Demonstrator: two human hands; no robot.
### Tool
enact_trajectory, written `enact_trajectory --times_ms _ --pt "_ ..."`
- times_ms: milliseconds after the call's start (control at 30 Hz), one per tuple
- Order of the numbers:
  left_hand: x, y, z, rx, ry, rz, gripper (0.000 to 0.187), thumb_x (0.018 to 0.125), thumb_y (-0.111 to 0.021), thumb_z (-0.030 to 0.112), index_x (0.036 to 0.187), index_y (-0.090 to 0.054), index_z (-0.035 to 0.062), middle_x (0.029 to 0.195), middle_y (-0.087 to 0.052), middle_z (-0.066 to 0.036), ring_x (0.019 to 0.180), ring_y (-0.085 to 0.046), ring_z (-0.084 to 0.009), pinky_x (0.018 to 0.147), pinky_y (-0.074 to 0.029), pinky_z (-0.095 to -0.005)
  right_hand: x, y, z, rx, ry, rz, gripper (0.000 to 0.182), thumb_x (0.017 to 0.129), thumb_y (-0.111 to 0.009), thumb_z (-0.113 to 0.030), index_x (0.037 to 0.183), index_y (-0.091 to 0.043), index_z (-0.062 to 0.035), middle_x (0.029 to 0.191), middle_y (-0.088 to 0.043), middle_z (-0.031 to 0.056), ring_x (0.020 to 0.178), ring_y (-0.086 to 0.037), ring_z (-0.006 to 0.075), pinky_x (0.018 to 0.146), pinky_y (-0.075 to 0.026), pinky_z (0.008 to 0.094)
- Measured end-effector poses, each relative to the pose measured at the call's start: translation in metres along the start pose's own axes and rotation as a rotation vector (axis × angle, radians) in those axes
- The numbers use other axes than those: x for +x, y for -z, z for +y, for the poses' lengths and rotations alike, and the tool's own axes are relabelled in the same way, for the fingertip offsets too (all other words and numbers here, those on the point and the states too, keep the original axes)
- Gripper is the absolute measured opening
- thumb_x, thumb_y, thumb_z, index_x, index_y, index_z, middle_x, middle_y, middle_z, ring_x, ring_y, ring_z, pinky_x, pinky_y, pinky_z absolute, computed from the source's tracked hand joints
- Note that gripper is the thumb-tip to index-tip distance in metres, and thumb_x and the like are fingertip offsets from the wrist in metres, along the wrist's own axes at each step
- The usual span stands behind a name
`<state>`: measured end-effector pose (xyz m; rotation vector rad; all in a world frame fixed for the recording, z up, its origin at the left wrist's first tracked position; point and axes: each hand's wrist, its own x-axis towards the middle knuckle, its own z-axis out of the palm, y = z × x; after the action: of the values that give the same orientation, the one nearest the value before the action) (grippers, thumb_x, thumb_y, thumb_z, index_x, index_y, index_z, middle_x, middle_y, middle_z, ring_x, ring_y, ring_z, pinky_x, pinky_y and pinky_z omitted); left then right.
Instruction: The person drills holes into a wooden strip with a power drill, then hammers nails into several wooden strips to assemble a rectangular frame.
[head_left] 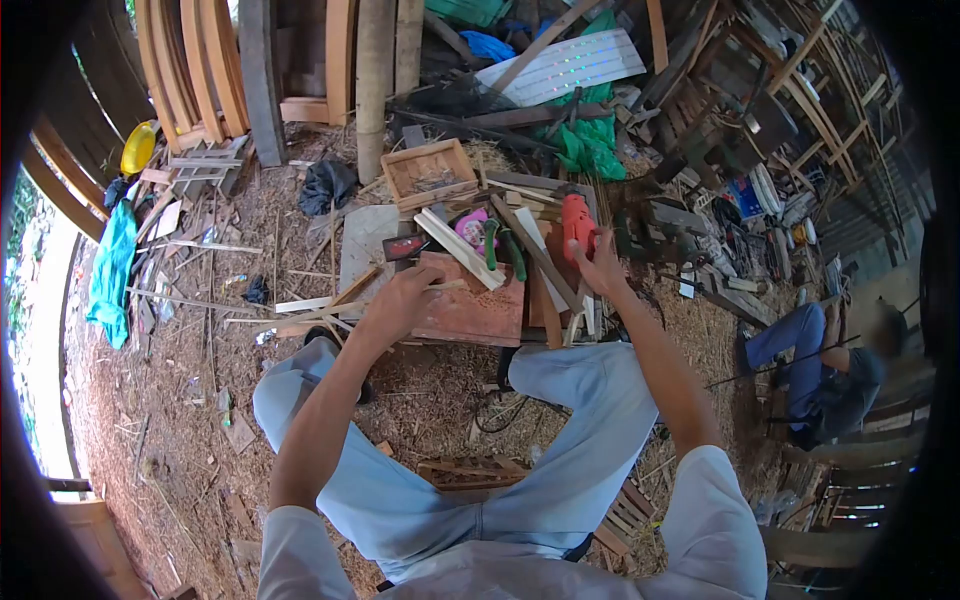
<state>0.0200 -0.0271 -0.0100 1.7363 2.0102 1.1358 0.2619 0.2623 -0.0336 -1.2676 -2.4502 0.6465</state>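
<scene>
My left hand is over the left part of a reddish-brown wooden board, its fingers closed on a small pale strip of wood. Just beyond those fingers lies a black and red tool. My right hand is wrapped round the near end of a red power tool at the right side of the work surface. Between the hands lie pale wood strips, green-handled pliers and a round pink object.
A shallow wooden box stands beyond the board. Wood shavings and offcuts cover the ground. At the right sits another person. Curved timbers lean at the back left, near a black plastic bag.
</scene>
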Motion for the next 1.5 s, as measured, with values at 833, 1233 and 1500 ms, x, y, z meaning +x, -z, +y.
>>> enact_trajectory --times_ms 833,1233,1500 --pt "0.003 0.019 -0.004 0.022 0.035 0.097 0.024 0.080 -0.065 0.003 0.104 -0.060 -0.0004 0.096 -0.065 -0.019 0.089 -0.063 -0.0370 0.076 -0.050 -0.0407 -0.012 -0.003 -0.066 -0.043 0.054 0.027 0.045 0.075 -0.072 -0.017 0.100 -0.043 0.0064 0.084 -0.061 0.0298 0.081 -0.061 0.0469 0.070 -0.050 0.0503" --pt "0.008 0.037 -0.007 -0.004 0.076 0.158 0.027 0.081 -0.065 0.004 0.106 -0.060 -0.0015 0.091 -0.067 -0.018 0.083 -0.065 -0.0335 0.077 -0.050 -0.0377 -0.030 -0.018 -0.057 -0.365 0.224 -0.139 0.028 0.083 -0.060 -0.011 0.101 -0.044 0.0046 0.088 -0.059 0.0298 0.090 -0.060 0.0461 0.077 -0.049 0.0502" --pt "-0.007 0.083 -0.024 -0.169 0.225 0.292 0.021 0.084 -0.066 0.007 0.102 -0.061 -0.0009 0.080 -0.065 -0.010 0.072 -0.061 -0.0148 0.066 -0.049 -0.0292 -0.021 -0.012 -0.069 0.061 0.265 0.023 0.042 0.081 -0.067 -0.022 0.101 -0.047 0.0085 0.092 -0.059 0.0300 0.090 -0.058 0.0475 0.077 -0.046 0.0493"
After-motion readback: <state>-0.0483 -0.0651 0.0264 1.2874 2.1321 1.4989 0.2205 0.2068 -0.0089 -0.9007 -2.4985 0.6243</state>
